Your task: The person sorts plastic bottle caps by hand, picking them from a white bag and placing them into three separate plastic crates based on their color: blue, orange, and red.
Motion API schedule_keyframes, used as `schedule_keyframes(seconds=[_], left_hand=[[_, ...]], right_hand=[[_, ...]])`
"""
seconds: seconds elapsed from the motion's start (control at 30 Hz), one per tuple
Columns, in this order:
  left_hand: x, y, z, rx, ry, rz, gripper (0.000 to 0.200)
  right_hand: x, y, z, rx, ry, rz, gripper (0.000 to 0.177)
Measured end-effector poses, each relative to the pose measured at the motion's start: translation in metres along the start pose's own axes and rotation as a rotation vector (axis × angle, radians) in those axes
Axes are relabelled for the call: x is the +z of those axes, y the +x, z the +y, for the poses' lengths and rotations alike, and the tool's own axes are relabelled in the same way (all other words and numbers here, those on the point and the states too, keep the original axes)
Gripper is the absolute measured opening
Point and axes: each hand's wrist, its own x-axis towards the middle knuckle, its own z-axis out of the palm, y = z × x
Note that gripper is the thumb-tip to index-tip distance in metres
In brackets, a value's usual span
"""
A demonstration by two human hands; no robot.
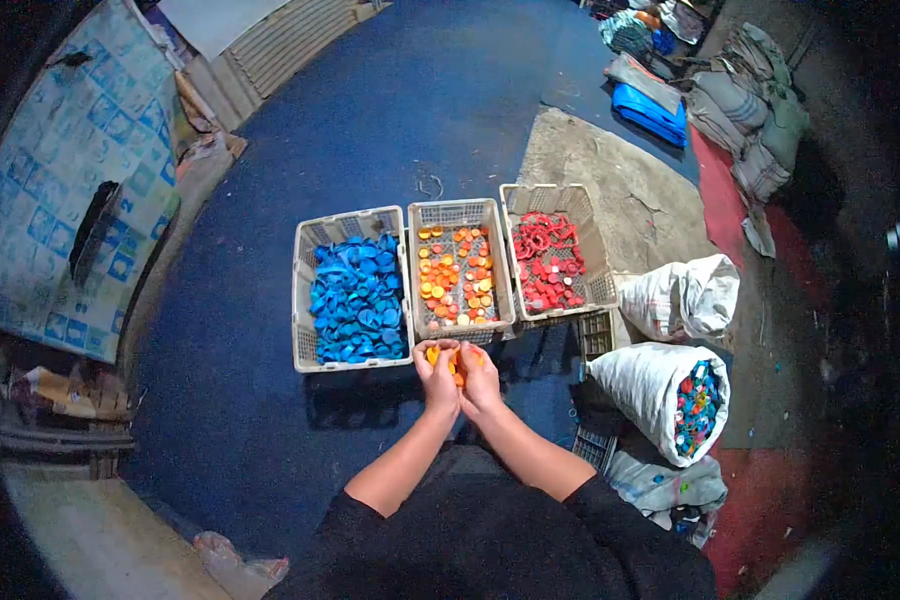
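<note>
My left hand and my right hand are cupped together around a small heap of orange and yellow bottle caps. Both are just in front of the near edge of the middle crate, where orange, yellow and a few paler caps lie loosely on the mesh bottom. To its left, a crate is filled with blue caps. The right crate has red caps and red ring-like pieces. How many caps my hands hold is hidden by the fingers.
On the right, a white sack lies with its mouth showing mixed coloured caps, beside another white sack. A folded blue tarp and piled grey sacks sit farther back. A patterned sheet stands on the left.
</note>
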Motion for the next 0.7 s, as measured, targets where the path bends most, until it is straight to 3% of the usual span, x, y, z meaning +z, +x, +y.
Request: schedule_keyframes(seconds=[0.2, 0.37, 0.47, 0.53, 0.6, 0.63, 0.7], left_hand=[[0.023, 0.052, -0.032, -0.147, -0.077, 0.054, 0.030], [0.040, 0.103, -0.037, -0.247, -0.170, 0.044, 0.019], [0.060, 0.126, -0.026, -0.401, -0.317, -0.044, 0.030], [0.056, 0.133, -0.029, -0.409, -0.250, 0.018, 0.069], [0.051, 0.135, -0.018, -0.489, -0.171, 0.066, 0.087], [0.028, 0.146, -0.031, -0.493, -0.237, 0.024, 0.087], [0.010, 0.142, -0.016, -0.557, -0.089, 0.046, 0.086]], right_hand=[[-0.030, 0.077, -0.006, 0.095, 0.196, 0.009, 0.024], [0.010, 0.130, -0.046, 0.180, 0.158, -0.009, 0.032], [0.022, 0.155, -0.063, 0.200, 0.072, -0.059, 0.034], [0.019, 0.171, -0.066, 0.150, -0.050, 0.012, 0.040], [0.008, 0.180, -0.070, 0.174, -0.109, 0.071, 0.055], [0.007, 0.180, -0.077, 0.191, -0.134, 0.058, 0.057], [-0.012, 0.166, -0.089, 0.224, -0.174, 0.047, 0.060]])
